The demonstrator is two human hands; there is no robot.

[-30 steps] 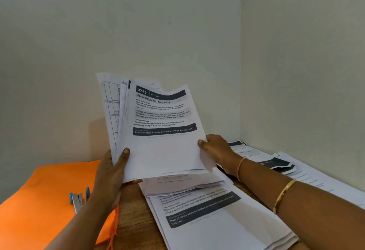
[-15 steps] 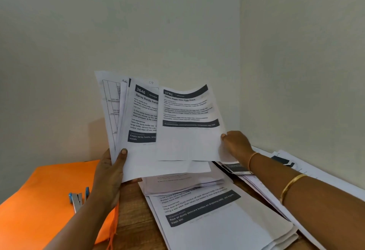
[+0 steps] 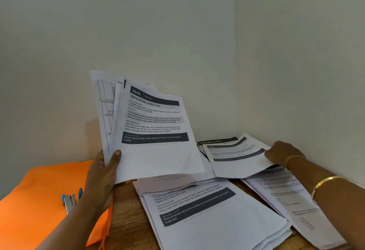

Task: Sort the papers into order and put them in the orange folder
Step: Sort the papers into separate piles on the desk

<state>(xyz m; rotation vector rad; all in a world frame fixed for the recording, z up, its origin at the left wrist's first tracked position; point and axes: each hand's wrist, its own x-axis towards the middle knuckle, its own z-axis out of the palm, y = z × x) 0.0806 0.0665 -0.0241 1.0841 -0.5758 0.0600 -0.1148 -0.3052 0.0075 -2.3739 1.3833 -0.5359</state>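
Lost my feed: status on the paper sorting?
Left hand grips fanned papers. Right hand holds one sheet at the far pile. Orange folder lies left, stapler on top.

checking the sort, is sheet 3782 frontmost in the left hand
No, the left hand grips sheet 3646 in front; the right hand holds sheet 3782.

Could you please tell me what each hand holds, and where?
The left hand grips the fanned stack at its lower left corner; the right hand holds sheet 3782 by its right edge.
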